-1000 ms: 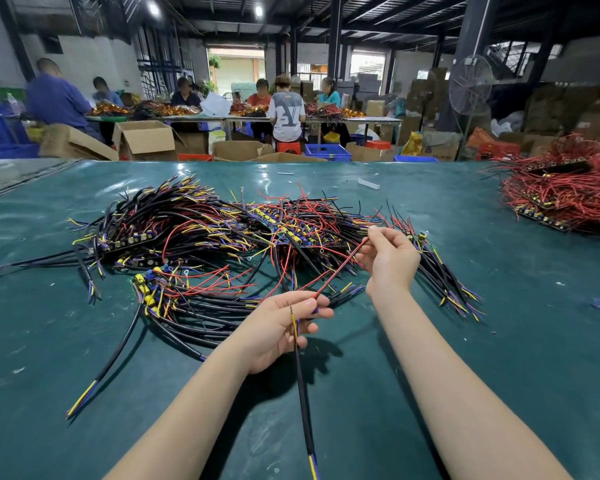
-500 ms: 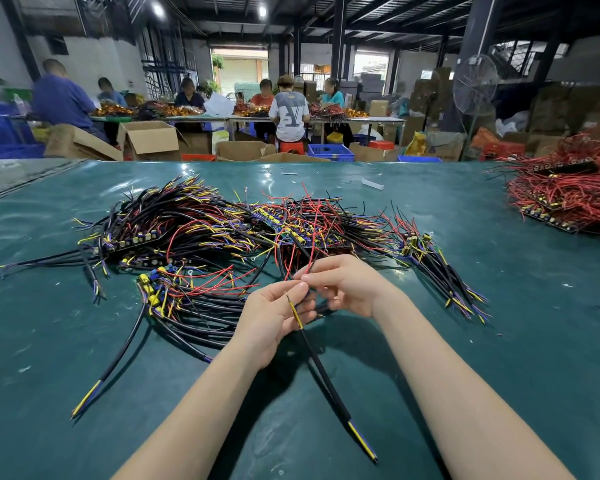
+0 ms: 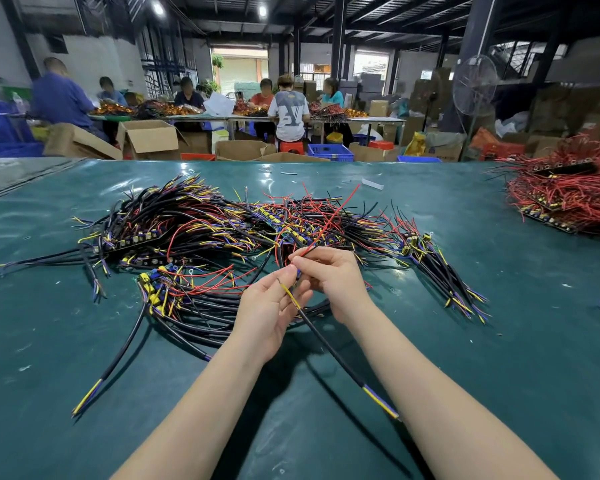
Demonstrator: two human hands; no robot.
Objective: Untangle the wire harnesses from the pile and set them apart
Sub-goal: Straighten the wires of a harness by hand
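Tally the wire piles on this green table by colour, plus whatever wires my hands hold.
Mixed black, yellow and red pile: 1
Red pile: 1
Black cable, left hand: 1
Red wire, right hand: 1
Total: 4

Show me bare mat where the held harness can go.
Free: the teal table mat right of the right forearm, short of the red wire heap; also its near-left corner. Crowded: the middle, under the tangled black-red-yellow harness pile.

Overhead lamps glare on the table [image 3: 430, 341]; edges bend; background soft.
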